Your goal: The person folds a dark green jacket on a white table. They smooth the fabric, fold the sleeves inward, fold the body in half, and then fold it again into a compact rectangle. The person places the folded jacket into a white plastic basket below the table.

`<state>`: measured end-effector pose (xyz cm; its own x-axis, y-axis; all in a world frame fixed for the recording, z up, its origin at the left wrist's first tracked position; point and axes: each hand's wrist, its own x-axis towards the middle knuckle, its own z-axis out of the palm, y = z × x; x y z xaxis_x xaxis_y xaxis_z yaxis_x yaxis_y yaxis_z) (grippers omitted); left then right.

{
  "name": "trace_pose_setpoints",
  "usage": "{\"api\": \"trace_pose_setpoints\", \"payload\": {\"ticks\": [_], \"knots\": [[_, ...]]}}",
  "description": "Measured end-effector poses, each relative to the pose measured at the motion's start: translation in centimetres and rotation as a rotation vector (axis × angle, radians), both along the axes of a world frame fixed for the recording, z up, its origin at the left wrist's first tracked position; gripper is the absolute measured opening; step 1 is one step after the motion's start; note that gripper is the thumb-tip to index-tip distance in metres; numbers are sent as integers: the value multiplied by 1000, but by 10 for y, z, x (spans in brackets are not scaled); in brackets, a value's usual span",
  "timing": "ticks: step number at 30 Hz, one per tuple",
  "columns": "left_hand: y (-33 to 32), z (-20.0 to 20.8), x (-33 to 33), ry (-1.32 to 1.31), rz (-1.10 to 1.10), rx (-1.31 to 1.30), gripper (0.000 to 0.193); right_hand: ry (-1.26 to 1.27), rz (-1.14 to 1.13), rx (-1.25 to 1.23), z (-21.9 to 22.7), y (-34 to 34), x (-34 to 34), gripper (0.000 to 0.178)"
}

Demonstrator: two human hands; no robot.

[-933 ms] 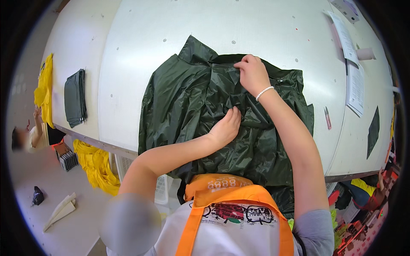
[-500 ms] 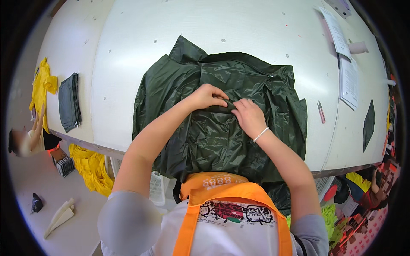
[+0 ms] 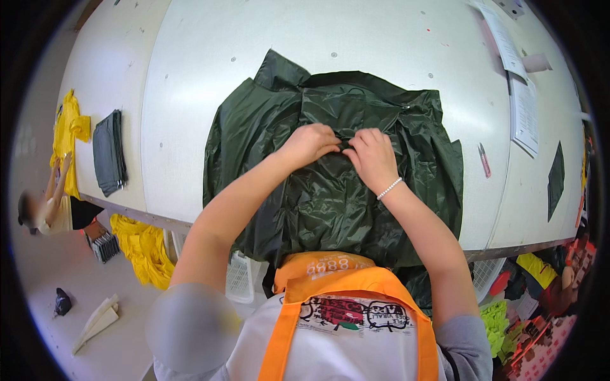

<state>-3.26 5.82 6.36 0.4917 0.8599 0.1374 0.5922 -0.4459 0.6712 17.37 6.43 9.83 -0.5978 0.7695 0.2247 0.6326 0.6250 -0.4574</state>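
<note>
A dark green raincoat-like jacket (image 3: 330, 209) lies spread on the white table in front of me, its collar at the far side and its lower part hanging over the near edge. Around the middle of it, my left hand (image 3: 311, 143) pinches a piece of the green fabric between thumb and fingers. Just to its right, my right hand (image 3: 373, 155), with a beaded bracelet at the wrist, pinches the same fabric. The fingertips almost meet, and the bit of cloth between them is mostly hidden.
On the white table (image 3: 190, 76) lie a folded dark green stack (image 3: 109, 152), a small knife-like tool (image 3: 485, 160), paper sheets (image 3: 523, 117) and a dark green piece (image 3: 555, 181). A co-worker (image 3: 54, 213) handles a yellow garment (image 3: 67, 133) at left. White baskets (image 3: 240, 278) stand below the edge.
Both hands stay at the jacket's middle, slightly farther up it. The dark fold that showed between the fingers is now mostly covered. The whole view has shifted a little.
</note>
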Motion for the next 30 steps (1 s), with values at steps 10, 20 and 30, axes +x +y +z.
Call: {"api": "trace_pose_setpoints", "payload": {"ticks": [10,20,30], "knots": [[10,14,11,142,30,327,27,43,-142,-749,-37,61,4,18],[41,-5,-17,-172,113,-369,25,2,-121,-43,-24,37,-6,16],[23,12,20,283,101,341,34,218,-369,-288,-42,53,-9,21]]}}
